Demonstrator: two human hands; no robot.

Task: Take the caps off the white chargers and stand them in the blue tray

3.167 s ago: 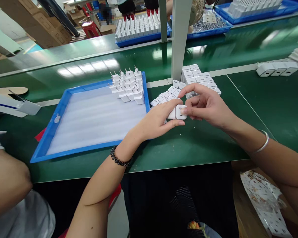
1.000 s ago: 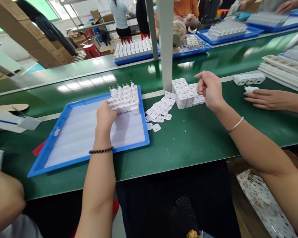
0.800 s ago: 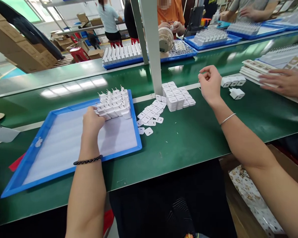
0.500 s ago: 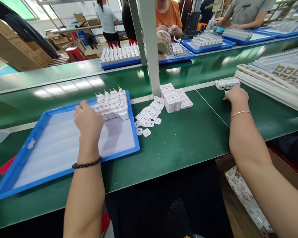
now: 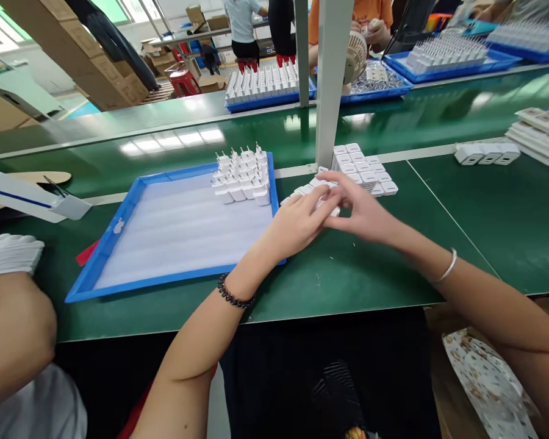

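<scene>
My left hand (image 5: 302, 221) and my right hand (image 5: 359, 208) meet above the small white square pieces (image 5: 301, 191). Their fingers are bent together, and whatever lies between them is hidden. Neat stacks of white square pieces (image 5: 357, 164) stand just behind my right hand. On the left, a blue tray with a white liner (image 5: 178, 228) bears several white plug-like parts with upright pins (image 5: 243, 177) in its back right corner. A short row of white blocks (image 5: 487, 152) lies at the back right of the green table.
A co-worker's gloved hand (image 5: 11, 255) rests at the left edge. A grey post (image 5: 330, 79) rises behind the stacks. Beyond are more filled blue trays (image 5: 448, 58), a small fan (image 5: 355, 58) and other people. White sheets (image 5: 540, 137) lie at the right.
My left hand has left the tray's plug parts and my right hand has left the row of blocks; both are now together in the middle. The view has shifted, showing a gloved hand at left.
</scene>
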